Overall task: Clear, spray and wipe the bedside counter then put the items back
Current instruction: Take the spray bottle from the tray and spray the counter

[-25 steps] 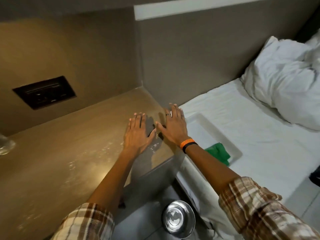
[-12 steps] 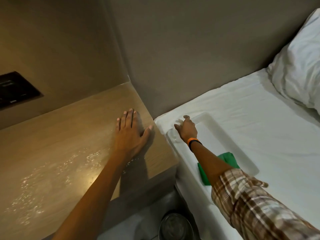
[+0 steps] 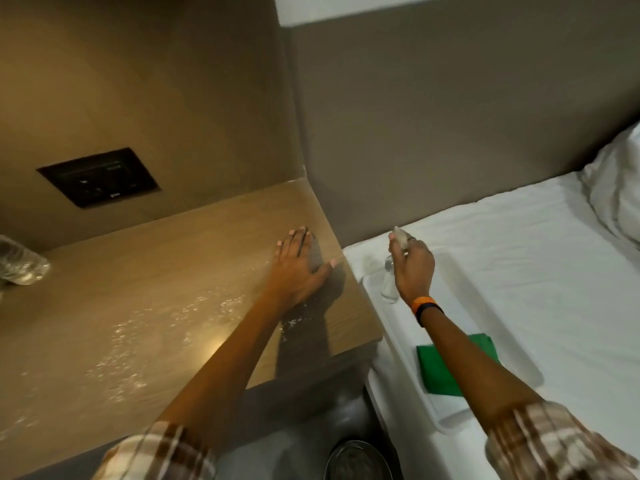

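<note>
The wooden bedside counter (image 3: 145, 299) fills the left half of the view, and spray droplets glisten across its middle. My left hand (image 3: 298, 268) lies flat with fingers spread near the counter's right edge. My right hand (image 3: 412, 268) is closed around a small clear spray bottle (image 3: 389, 278), lifted upright over the far-left corner of a white tray (image 3: 498, 323) on the bed. A folded green cloth (image 3: 443, 368) lies in the tray, partly under my right forearm.
A clear plastic bottle (image 3: 19, 265) lies at the counter's far left. A black socket panel (image 3: 98, 176) sits in the wall behind. A steel bin lid (image 3: 356, 460) shows on the floor below. White bed and pillow (image 3: 616, 195) lie to the right.
My right hand left the counter, reached into the tray on the bed and now holds the spray bottle upright. My left hand has stayed flat on the counter.
</note>
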Motion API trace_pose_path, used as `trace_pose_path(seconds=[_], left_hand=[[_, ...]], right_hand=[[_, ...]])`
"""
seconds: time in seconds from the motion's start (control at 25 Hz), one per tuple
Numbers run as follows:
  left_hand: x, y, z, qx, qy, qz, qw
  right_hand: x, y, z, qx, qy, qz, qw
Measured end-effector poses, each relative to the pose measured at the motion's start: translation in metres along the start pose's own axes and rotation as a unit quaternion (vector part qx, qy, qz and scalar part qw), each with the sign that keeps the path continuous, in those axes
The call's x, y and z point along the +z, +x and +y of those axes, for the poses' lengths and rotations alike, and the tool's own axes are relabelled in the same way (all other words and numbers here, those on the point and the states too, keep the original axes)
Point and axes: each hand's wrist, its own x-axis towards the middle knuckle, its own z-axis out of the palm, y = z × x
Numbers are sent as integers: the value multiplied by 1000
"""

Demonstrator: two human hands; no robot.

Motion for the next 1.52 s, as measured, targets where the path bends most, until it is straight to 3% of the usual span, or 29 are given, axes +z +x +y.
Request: trace_pose_path(seconds=[0.16,0.28,0.4,0.52,0.68,0.84,1.0,1.2,1.52], left_hand=[[-27,-37,-31,14,15,11,1000],[-46,-72,-80,-32,13,21,999],[-67,-108,-142,-84,26,23,996],[-83,-143,-203,-119,34,33,992],[-91,-176,-265,-146,53,41,987],[-98,-188,-312,-131,62,23,989],[-95,-191,-322,-111,48,28,992],[-99,-204,-332,-95,39,41,994],[-106,-266,-384,-111,46,66,991]], right_hand=[[-48,-8,-112,-77,81,54,992],[-48,-34,-180,-108,118,-1,987],[-9,-69,-215,-64,106,-100,987],[45,-88,-236,-43,13,-160,986],[79,-84,-242,-11,-95,-100,990],[61,-117,-221,22,-154,-22,988],[54,-196,-210,21,-135,-37,990],[98,-278,-228,-21,-97,-108,989],[182,-301,-303,-85,-58,-160,982]])
